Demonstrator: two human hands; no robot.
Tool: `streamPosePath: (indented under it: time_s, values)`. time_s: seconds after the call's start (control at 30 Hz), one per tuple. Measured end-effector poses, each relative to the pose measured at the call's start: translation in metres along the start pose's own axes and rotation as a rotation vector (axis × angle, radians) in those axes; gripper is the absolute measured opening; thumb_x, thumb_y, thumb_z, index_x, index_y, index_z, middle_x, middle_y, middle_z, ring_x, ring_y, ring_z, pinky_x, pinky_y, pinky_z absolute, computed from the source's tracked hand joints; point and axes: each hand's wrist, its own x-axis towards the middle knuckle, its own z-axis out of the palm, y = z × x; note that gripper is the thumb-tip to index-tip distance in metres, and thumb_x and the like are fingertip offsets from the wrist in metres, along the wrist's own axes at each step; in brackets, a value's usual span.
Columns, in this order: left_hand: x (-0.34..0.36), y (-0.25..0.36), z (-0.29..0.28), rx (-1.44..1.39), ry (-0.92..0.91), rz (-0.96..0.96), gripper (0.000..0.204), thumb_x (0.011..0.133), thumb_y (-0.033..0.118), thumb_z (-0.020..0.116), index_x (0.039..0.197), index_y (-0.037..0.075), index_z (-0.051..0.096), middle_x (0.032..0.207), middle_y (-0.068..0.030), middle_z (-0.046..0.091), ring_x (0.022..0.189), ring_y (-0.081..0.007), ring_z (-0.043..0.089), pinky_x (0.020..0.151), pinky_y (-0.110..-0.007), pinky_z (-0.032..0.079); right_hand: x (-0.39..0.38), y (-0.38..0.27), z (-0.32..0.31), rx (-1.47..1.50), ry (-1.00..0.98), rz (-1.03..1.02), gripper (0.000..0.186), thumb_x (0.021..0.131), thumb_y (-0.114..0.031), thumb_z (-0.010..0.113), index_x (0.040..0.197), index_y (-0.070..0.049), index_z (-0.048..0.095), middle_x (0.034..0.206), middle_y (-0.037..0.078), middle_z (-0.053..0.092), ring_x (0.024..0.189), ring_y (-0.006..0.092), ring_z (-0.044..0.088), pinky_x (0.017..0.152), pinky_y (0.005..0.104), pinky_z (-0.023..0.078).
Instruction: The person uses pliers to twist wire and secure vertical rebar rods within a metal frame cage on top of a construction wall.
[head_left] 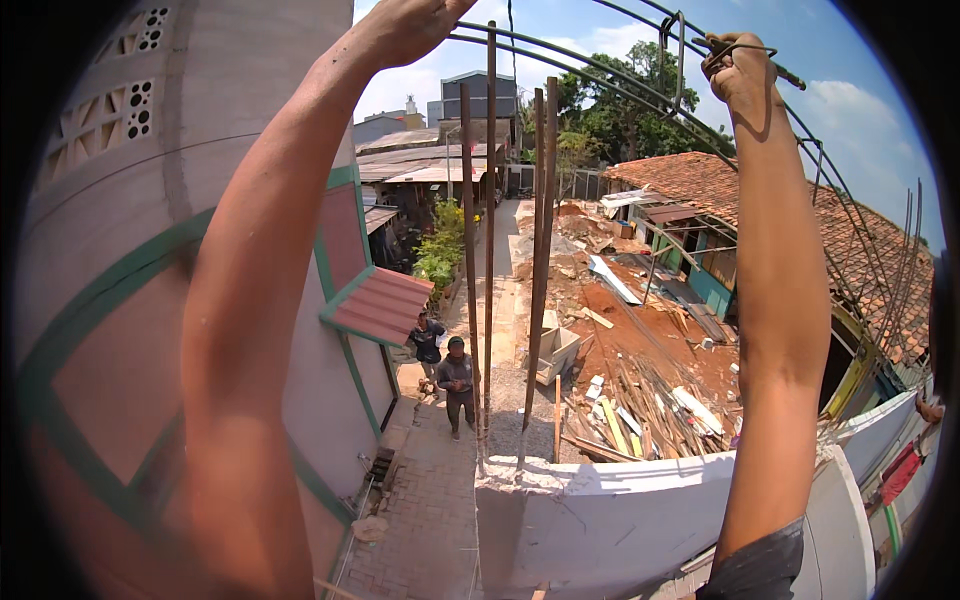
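Both my arms reach up overhead. My right hand (740, 68) is closed around dark steel rebar (790, 78), with a thin bent rod across its fingers. Long, thin rebar rods (590, 72) run in a curve across the top of the view, between and beyond my hands. A rectangular steel stirrup (681, 62) hangs on these rods, just left of my right hand. Near the rods' left end is my left hand (412, 28); the top edge cuts off its fingers, so their grip is hidden.
Upright rusty rebars (468, 250) rise from a white wall (610, 520) below me. Two people stand in the paved alley, one in dark clothes (456, 385). Timber scraps (640, 420) and red soil lie beyond the wall. A building with green trim (335, 290) stands left.
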Motion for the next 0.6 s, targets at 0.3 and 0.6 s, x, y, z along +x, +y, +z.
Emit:
streamPosePath:
  time_s: [0.3,0.6]
  values:
    - [-0.123,0.100,-0.042,0.002,0.053,-0.018,0.057,0.106,0.051,0.046,0.105,0.000,0.072,0.074,-0.0181,0.064,0.073,-0.0263,0.064,0.070,-0.043,0.048,-0.040,0.035,-0.026,-0.105,0.117,0.024,0.017,0.090,-0.008,0.059,0.097,0.008,0.060,0.071,0.009,0.058,0.049,0.0151,0.046,0.047,0.0301,0.043]
    - [-0.164,0.118,-0.039,-0.009,-0.036,-0.068,0.055,0.097,0.052,0.061,0.097,-0.002,0.070,0.088,-0.0142,0.069,0.085,-0.0300,0.065,0.081,-0.041,0.049,-0.085,0.043,-0.043,-0.105,0.181,0.064,0.022,0.091,-0.006,0.057,0.110,0.004,0.051,0.092,0.018,0.066,0.066,0.0180,0.055,0.053,0.0328,0.047]
